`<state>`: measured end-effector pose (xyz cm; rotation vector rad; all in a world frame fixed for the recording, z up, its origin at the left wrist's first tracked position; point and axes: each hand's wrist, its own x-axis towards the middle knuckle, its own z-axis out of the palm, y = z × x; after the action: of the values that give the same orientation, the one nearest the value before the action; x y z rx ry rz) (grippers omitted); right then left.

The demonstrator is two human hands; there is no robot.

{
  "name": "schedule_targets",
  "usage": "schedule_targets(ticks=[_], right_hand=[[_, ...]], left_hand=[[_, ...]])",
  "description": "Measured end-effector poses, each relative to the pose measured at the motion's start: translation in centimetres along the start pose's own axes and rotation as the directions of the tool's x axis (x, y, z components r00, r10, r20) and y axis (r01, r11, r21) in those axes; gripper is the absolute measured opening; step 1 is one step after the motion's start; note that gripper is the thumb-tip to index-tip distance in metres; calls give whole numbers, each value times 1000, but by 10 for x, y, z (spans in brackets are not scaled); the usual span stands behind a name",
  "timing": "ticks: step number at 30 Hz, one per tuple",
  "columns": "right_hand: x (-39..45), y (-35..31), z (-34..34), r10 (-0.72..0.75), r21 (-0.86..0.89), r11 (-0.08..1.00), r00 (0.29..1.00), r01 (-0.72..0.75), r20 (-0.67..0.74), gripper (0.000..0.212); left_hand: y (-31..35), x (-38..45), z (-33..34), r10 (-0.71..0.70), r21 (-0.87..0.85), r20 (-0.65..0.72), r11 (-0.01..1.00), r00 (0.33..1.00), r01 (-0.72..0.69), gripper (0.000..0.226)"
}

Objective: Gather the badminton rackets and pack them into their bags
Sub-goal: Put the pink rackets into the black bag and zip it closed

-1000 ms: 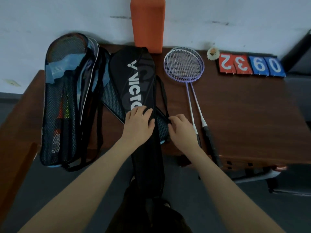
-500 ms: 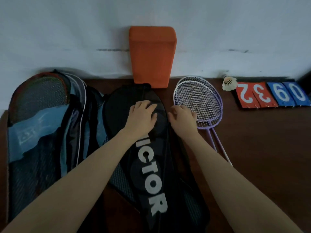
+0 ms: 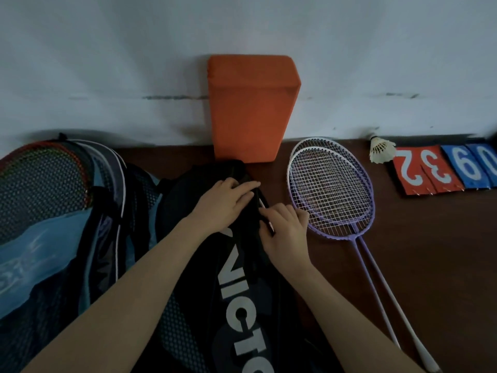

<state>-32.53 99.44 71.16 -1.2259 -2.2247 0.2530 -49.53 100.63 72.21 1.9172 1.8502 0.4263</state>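
Observation:
A black racket bag (image 3: 242, 305) with white lettering lies lengthwise in the middle of the brown table (image 3: 430, 251). My left hand (image 3: 226, 203) presses flat on its upper end. My right hand (image 3: 285, 232) pinches the bag's right edge near the top, where a thin pale strip shows. Two rackets (image 3: 330, 189), one purple and one white, lie stacked to the right of the bag, handles toward me. At the left lies a blue and black mesh bag (image 3: 53, 224) with a red-framed racket head showing through it.
An orange block (image 3: 250, 109) stands against the white wall behind the black bag. A shuttlecock (image 3: 380, 149) and red and blue number cards (image 3: 443, 168) sit at the back right. Bare table lies right of the rackets.
My hands slid up the black bag from its lower part to its head end. My right hand now pinches the bag's right edge. The view moved closer to the table.

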Motion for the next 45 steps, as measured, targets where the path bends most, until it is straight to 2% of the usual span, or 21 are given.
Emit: schedule_targets(ticks=[5, 8, 11, 13, 16, 18, 20, 23, 26, 28, 31, 33, 35, 39, 41, 45], right_hand=[[4, -2, 2, -75, 65, 995, 996, 72, 51, 23], [8, 3, 3, 2, 183, 983, 991, -26, 131, 23], [24, 18, 6, 228, 314, 907, 955, -279, 192, 21], [41, 26, 11, 290, 313, 881, 928, -354, 234, 25], [72, 25, 26, 277, 274, 889, 907, -367, 316, 35], [91, 21, 35, 237, 267, 901, 904, -341, 357, 41], [104, 15, 42, 209, 298, 891, 892, -343, 401, 37], [113, 10, 49, 232, 386, 823, 866, -417, 442, 32], [116, 10, 49, 223, 467, 766, 864, -442, 452, 25], [121, 8, 45, 210, 529, 716, 863, -456, 460, 21], [125, 4, 38, 190, 642, 611, 873, -463, 449, 20], [125, 5, 32, 197, 694, 508, 853, -511, 484, 21], [124, 7, 28, 213, 695, 445, 820, -566, 531, 22], [126, 7, 25, 204, 682, 462, 817, -566, 540, 20], [128, 6, 23, 180, 676, 498, 827, -543, 532, 21], [135, 6, 15, 191, 673, 471, 810, -571, 554, 24]], left_hand=[[8, 12, -6, -105, -212, -42, 973, 994, 94, 22], [5, 19, -1, -187, -405, -31, 901, 982, 159, 11], [1, 15, 5, -252, -517, -69, 836, 965, 181, 23], [0, 8, 5, -303, -638, -75, 747, 950, 188, 36], [-3, 2, -2, -344, -750, -74, 638, 936, 176, 47], [-3, 0, -7, -338, -777, -88, 612, 937, 148, 47], [-4, -1, -12, -334, -794, -97, 595, 938, 130, 47], [-8, -1, -17, -341, -795, -117, 595, 933, 118, 46], [-11, 2, -23, -301, -708, -155, 698, 941, 107, 39], [-15, 7, -25, -259, -584, -213, 807, 942, 90, 33], [-30, 22, -29, -205, -313, -372, 946, 905, 85, 34], [-42, 32, -34, -162, -134, -410, 984, 898, 116, 37], [-45, 36, -40, -165, -59, -373, 986, 913, 154, 32], [-41, 37, -46, -219, -15, -280, 974, 935, 224, 30], [-39, 37, -50, -255, -74, -252, 967, 934, 244, 27], [-36, 31, -57, -227, -210, -310, 963, 923, 166, 20]])
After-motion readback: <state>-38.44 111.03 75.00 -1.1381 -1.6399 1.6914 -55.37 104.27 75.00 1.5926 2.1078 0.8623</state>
